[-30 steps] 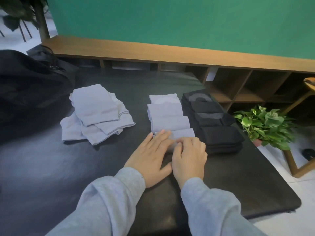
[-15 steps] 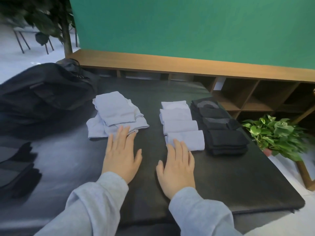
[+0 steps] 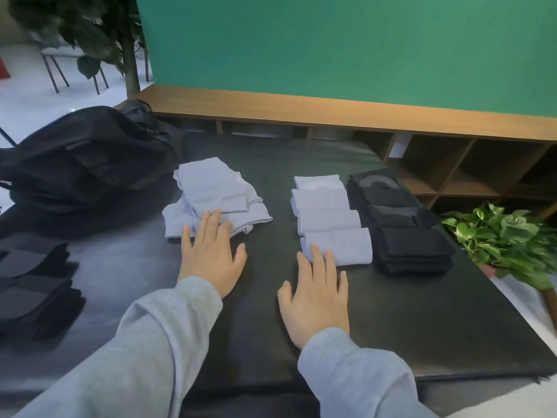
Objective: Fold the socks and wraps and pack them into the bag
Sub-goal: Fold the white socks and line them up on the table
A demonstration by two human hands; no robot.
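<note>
Fingertips of the left hand [image 3: 211, 254] are laid on the near edge of the loose pile of pale socks [image 3: 215, 196], which lies straight ahead of that hand and left of the bench's [image 3: 422, 321] middle. The pile is unfolded; its pieces are heaped at slightly different angles, with the long axis of the top piece running away from the person and a little to the right. The left hand is flat, fingers spread and straight, nothing gripped. The right hand [image 3: 316, 300] is likewise flat and spread, its fingertips touching the nearest of 4 folded pale socks [image 3: 337, 245], which are ranged in a column running away from the person. Just right of that column a stack of folded black socks [image 3: 404, 224] is set. The black bag [image 3: 81, 158] lies at the far left, well apart from both hands but nearer the left one. More dark pieces [image 3: 33, 282] are seen at the left edge; whether they are folded cannot be told. The next fold is judged to start from the loose pile, and the left hand is plainly the nearer to it.
</note>
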